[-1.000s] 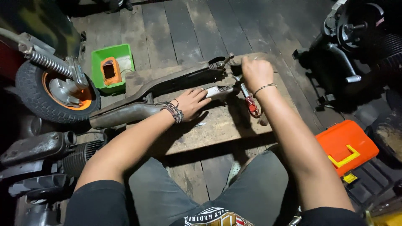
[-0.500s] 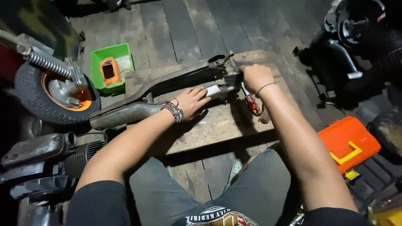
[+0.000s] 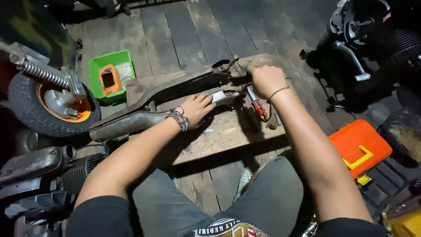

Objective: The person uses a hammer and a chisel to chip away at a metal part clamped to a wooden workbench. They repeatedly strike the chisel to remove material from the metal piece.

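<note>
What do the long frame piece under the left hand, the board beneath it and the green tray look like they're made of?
Long frame piece: looks like metal, dull grey-brown and grimy, possibly rusted. Board: bare worn wood, scuffed, grain faintly visible. Green tray: probably plastic, evenly bright and smooth. The left hand rests on the frame piece.

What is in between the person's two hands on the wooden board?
In the head view, a small silvery metal part lies between the left hand and right hand, on the board.
</note>
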